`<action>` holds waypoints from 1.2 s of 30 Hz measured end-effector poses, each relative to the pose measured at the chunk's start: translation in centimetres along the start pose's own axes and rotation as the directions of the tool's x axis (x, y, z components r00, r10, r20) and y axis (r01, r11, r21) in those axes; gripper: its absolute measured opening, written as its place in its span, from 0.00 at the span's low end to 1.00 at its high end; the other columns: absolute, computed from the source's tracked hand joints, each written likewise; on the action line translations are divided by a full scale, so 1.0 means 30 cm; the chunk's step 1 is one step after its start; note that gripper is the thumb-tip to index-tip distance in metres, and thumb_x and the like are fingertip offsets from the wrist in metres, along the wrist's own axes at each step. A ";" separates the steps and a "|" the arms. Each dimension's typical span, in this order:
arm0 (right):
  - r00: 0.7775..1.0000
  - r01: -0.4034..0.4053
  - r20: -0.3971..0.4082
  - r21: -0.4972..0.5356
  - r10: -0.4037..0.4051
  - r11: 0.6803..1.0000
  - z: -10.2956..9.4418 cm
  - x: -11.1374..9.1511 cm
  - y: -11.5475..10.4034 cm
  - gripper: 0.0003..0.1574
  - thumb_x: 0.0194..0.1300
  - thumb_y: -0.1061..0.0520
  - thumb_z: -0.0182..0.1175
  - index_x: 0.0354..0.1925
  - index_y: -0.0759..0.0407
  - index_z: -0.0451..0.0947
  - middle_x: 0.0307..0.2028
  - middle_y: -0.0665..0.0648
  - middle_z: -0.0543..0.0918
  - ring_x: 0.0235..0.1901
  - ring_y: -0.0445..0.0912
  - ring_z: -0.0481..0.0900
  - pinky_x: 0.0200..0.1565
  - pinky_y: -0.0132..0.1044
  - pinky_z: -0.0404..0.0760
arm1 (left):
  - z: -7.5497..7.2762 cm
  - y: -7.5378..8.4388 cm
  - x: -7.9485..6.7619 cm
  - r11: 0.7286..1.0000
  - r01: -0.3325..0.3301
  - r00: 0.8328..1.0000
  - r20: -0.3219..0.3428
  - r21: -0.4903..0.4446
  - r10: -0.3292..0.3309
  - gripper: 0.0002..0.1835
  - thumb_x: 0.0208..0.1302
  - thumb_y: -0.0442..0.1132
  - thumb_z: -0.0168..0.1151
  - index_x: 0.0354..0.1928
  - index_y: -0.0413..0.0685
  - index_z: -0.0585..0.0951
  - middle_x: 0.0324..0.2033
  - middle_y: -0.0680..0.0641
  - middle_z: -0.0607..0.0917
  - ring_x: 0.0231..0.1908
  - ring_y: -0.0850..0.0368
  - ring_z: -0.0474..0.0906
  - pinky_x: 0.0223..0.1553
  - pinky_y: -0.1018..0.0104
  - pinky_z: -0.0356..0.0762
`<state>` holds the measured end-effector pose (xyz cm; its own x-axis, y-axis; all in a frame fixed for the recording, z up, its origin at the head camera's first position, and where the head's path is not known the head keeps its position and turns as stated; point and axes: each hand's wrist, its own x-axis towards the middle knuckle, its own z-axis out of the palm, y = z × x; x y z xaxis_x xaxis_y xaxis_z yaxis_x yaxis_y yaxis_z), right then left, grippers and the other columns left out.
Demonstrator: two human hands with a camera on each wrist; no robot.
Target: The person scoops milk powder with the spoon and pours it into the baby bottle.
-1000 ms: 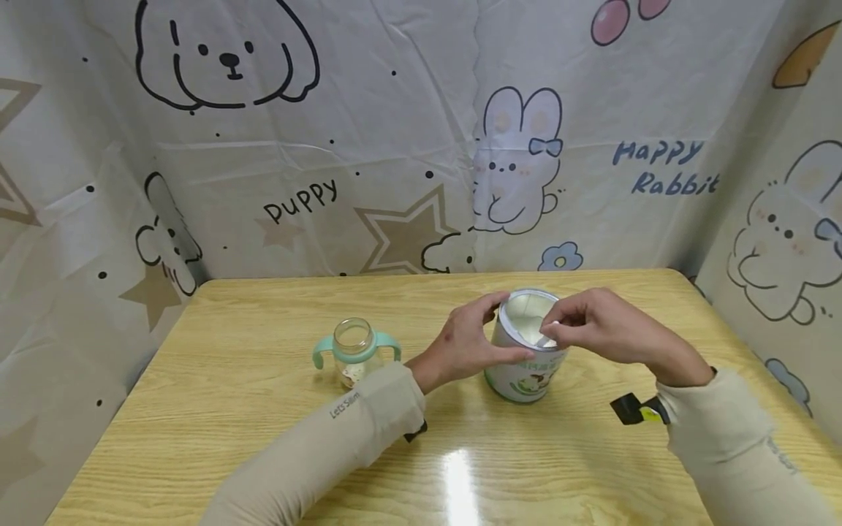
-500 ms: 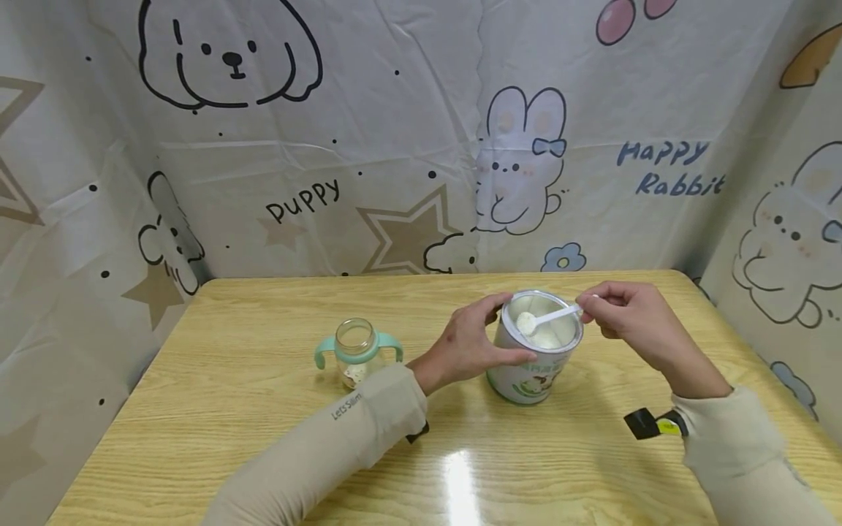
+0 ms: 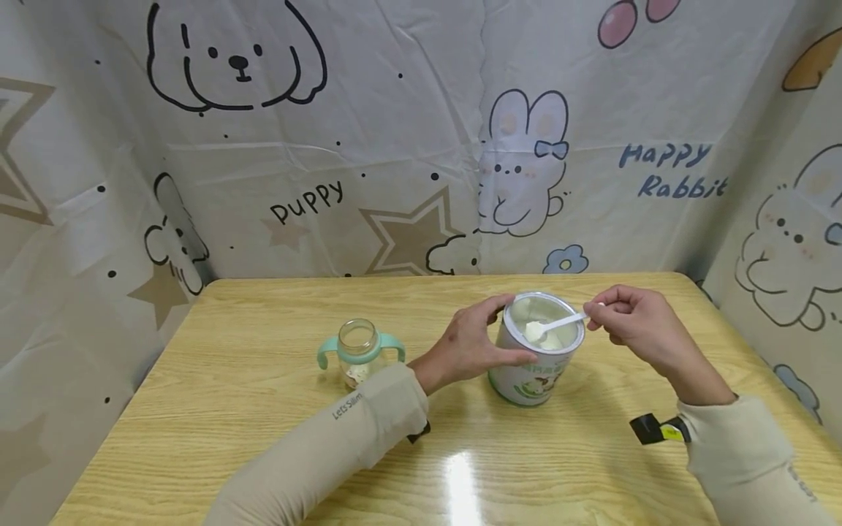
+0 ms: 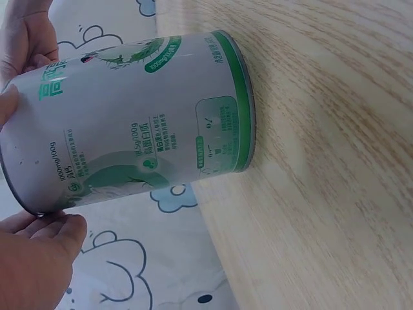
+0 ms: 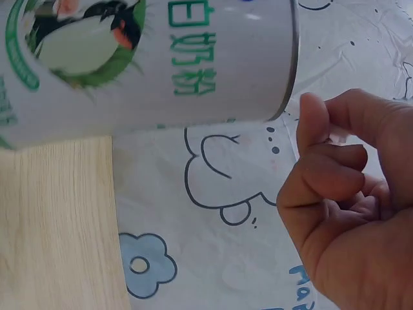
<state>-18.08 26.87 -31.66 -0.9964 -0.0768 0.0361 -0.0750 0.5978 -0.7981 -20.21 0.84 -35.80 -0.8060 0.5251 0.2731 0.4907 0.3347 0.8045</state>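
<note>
A white and green milk powder can [image 3: 526,380] stands on the table with its top uncovered and pale powder inside. My left hand [image 3: 463,343] grips the can near its rim, thumb in front and fingers at the far side; the left wrist view shows the can's label [image 4: 129,123] between them. At the can's right edge, my right hand [image 3: 634,321] pinches the handle of a white scoop [image 3: 566,321]. The scoop's bowl, heaped with powder, is over the can's mouth. In the right wrist view the right hand [image 5: 348,187] has curled fingers, and the scoop is hidden there.
A clear baby bottle [image 3: 357,351] with mint green handles and no lid stands left of the can, partly behind the left sleeve [image 3: 368,416]. The wooden table [image 3: 263,329] meets a printed cloth [image 3: 296,146] at its back edge.
My right hand has drawn back to the right from inside the can, raising the scoop with powder into sight. Over the last half second it shifts only slightly. The left hand stays on the can.
</note>
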 end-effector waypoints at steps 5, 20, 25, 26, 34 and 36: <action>1.000 0.003 -0.004 -0.001 -0.003 1.000 -0.001 -0.001 -0.006 0.21 0.76 0.50 0.56 0.47 0.71 0.75 0.30 0.51 0.84 0.25 0.42 0.71 0.28 0.31 0.77 | -0.007 -0.001 0.005 1.000 0.003 1.000 0.015 -0.005 -0.003 0.45 0.50 0.43 0.81 0.69 0.45 0.70 0.64 0.49 0.77 0.64 0.60 0.71 0.64 0.68 0.69; 0.999 0.029 -0.049 0.108 -0.024 0.994 -0.015 0.000 -0.025 0.22 0.75 0.50 0.58 0.44 0.71 0.75 0.28 0.44 0.82 0.25 0.40 0.72 0.27 0.30 0.77 | -0.068 0.005 -0.018 0.996 0.089 0.996 0.032 -0.006 -0.089 0.52 0.49 0.44 0.82 0.74 0.42 0.64 0.72 0.44 0.66 0.69 0.51 0.66 0.66 0.70 0.67; 0.999 0.024 -0.048 0.133 -0.018 0.991 -0.016 -0.002 -0.027 0.20 0.75 0.51 0.58 0.44 0.70 0.75 0.27 0.43 0.82 0.25 0.40 0.72 0.27 0.30 0.77 | -0.081 -0.004 -0.029 0.995 0.092 0.995 0.030 -0.024 -0.091 0.51 0.49 0.44 0.82 0.74 0.42 0.64 0.72 0.45 0.66 0.70 0.51 0.65 0.66 0.70 0.66; 0.999 0.022 -0.047 0.130 -0.016 0.991 -0.017 -0.002 -0.027 0.20 0.75 0.51 0.58 0.44 0.70 0.75 0.27 0.43 0.81 0.25 0.40 0.72 0.27 0.30 0.76 | -0.084 -0.006 -0.032 0.996 0.091 0.995 0.031 -0.025 -0.090 0.51 0.49 0.43 0.82 0.74 0.43 0.64 0.72 0.45 0.66 0.70 0.52 0.65 0.66 0.70 0.66; 0.998 0.048 -0.051 0.226 -0.037 0.973 -0.030 0.008 -0.032 0.11 0.74 0.55 0.58 0.39 0.63 0.78 0.26 0.44 0.82 0.22 0.41 0.69 0.23 0.31 0.72 | -0.118 -0.006 -0.047 0.991 0.130 0.991 0.035 -0.041 -0.128 0.52 0.50 0.44 0.81 0.74 0.44 0.63 0.73 0.46 0.65 0.71 0.52 0.63 0.68 0.67 0.65; 0.998 0.049 -0.048 0.266 -0.038 0.963 -0.030 0.010 -0.033 0.09 0.74 0.56 0.58 0.37 0.59 0.80 0.26 0.45 0.82 0.21 0.41 0.68 0.23 0.30 0.71 | -0.128 -0.006 -0.051 0.989 0.143 0.989 0.037 -0.039 -0.141 0.52 0.50 0.45 0.81 0.75 0.45 0.63 0.73 0.47 0.65 0.71 0.52 0.63 0.68 0.67 0.65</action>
<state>-18.34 26.98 -30.31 -0.9936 -0.0613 0.0951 -0.1108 0.3590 -0.9267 -20.33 -3.01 -34.33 -0.8545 0.5010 0.1371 0.3572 0.3752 0.8554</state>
